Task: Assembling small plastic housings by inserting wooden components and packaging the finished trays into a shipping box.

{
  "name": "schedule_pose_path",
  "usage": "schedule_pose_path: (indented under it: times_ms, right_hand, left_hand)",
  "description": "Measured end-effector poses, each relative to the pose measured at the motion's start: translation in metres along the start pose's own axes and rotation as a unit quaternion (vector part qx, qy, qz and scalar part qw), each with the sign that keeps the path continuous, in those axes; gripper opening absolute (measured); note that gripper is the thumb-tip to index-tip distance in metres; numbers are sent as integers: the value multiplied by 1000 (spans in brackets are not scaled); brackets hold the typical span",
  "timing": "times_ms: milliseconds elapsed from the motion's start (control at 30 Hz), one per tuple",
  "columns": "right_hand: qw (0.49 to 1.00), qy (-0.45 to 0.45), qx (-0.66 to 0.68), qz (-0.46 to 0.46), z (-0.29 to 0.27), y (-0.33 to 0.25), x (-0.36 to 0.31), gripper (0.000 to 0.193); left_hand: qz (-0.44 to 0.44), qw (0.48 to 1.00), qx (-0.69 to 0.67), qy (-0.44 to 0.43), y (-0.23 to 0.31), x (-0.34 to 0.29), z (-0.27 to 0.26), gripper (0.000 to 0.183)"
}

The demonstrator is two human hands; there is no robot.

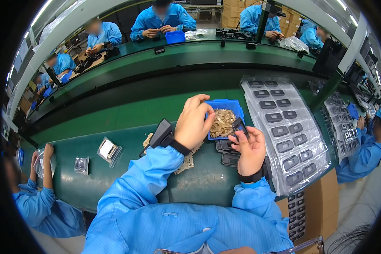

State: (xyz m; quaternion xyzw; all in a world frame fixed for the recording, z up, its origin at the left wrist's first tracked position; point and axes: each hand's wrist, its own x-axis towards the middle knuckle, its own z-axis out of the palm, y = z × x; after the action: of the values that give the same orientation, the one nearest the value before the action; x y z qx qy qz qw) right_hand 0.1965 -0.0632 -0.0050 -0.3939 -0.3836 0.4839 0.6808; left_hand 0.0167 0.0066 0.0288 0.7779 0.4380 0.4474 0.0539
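Note:
A small black plastic housing [240, 126] is held upright between the thumb and fingers of my right hand [251, 151]. My left hand [193, 123] is at the left rim of a blue bin [224, 103], its thumb and forefinger curled together. Whether a small piece sits in that pinch cannot be made out. Inside the bin lies a heap of thin tan strips [223, 122]. More black housings [230, 159] lie stacked below the bin, partly hidden by my right hand. Tan strips [185, 164] also lie on the green table, beneath my left forearm.
At the right, a clear plastic tray [258, 122] carries rows of black housings. Small plastic bags [109, 151] with parts lie on the table's left. An open cardboard box [321, 203] stands at the lower right. Co-workers sit at both sides and across the far bench [156, 65].

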Motion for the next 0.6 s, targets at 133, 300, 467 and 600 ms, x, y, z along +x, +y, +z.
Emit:
schedule_pose_path:
  times_ms: [133, 300, 467, 600]
  right_hand:
    - [1000, 10, 25, -10, 1, 6, -1, 25]
    - [998, -58, 29, 5, -6, 11, -6, 21]
    - [993, -112, -5, -30, -1, 6, -13, 15]
    - [991, -118, -29, -61, -1, 10, -14, 14]
  left_hand:
    - [38, 988, 133, -62, -14, -6, 18, 20]
    - [-3, 998, -53, -37, 15, -13, 10, 32]
    - [-160, 859, -457, -170, 29, -27, 10, 33]
    - [-167, 861, -444, -183, 27, -27, 4, 24]
